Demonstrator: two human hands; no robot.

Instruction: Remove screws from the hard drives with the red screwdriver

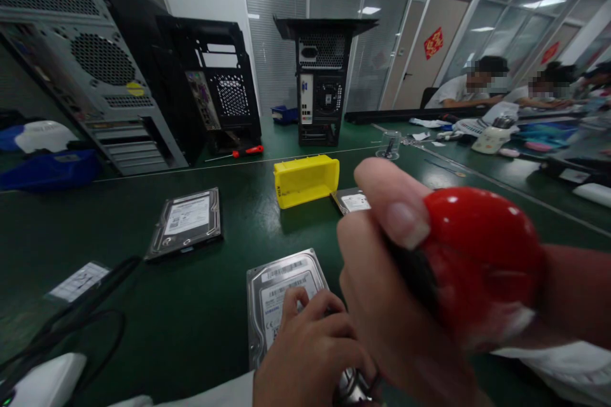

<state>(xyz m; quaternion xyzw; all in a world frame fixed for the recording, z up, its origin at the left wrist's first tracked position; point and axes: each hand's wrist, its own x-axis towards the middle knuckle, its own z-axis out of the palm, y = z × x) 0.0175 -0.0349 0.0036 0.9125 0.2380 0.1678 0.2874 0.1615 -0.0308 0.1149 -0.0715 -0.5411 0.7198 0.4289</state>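
Note:
A silver hard drive (pixel 279 276) with a white label lies on the green table right in front of me. My left hand (pixel 317 350) presses on it with bent fingers and steadies it. Close to the camera, my right hand (pixel 382 267) is wrapped round a screwdriver (pixel 482 254) with a thick red and black handle; its shaft and tip are hidden behind the hand. Another hard drive (pixel 188 219) lies to the left. A third hard drive (pixel 353 200) shows partly behind my right hand, beside a yellow plastic bin (pixel 305 181) lying on its side.
Computer cases (pixel 128 76) stand along the back, with a smaller black tower (pixel 319 82) at centre. A red-handled screwdriver (pixel 245 151) lies before them. Black cables (pixel 71 318) and a label bag (pixel 79 281) are at left. People (pixel 468 86) sit far right; a clear cup (pixel 389 145) stands nearer.

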